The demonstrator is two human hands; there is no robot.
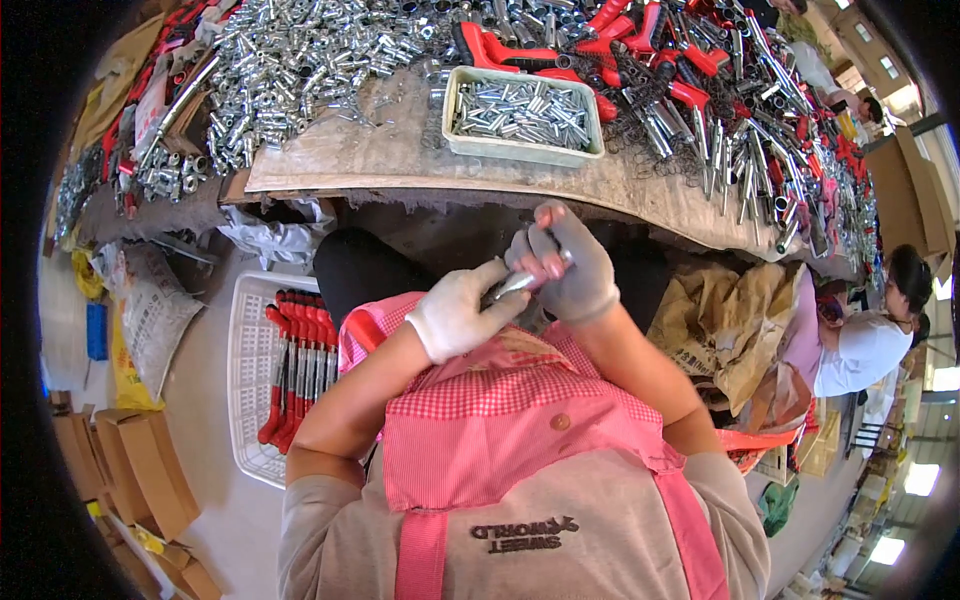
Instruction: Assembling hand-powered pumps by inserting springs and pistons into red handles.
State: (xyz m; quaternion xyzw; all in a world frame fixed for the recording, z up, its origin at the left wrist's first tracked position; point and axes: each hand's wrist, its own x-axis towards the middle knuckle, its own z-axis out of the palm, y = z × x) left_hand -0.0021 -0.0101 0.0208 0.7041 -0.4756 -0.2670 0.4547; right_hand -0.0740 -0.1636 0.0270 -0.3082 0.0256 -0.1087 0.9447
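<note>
Above my lap, in front of the table edge, a short shiny metal tube [515, 284] lies tilted between my gloved hands. My left hand [458, 312] is closed on its lower left end, with the thumb along it. My right hand [570, 270] curls round the upper right end, fingertips bare beyond the glove, so that end is mostly hidden. Straight ahead on the table stands a pale plastic tray [525, 151] filled with small metal pins [520, 112]. Just behind it lie red and black handles [500, 50].
Loose metal fittings [300, 75] heap up at the table's far left. Springs, tubes and red handles [690, 95] cover the right. A white basket [240, 370] of red-handled tools [300, 360] stands left of me. To my right are a brown paper sack [730, 325] and another person [865, 350].
</note>
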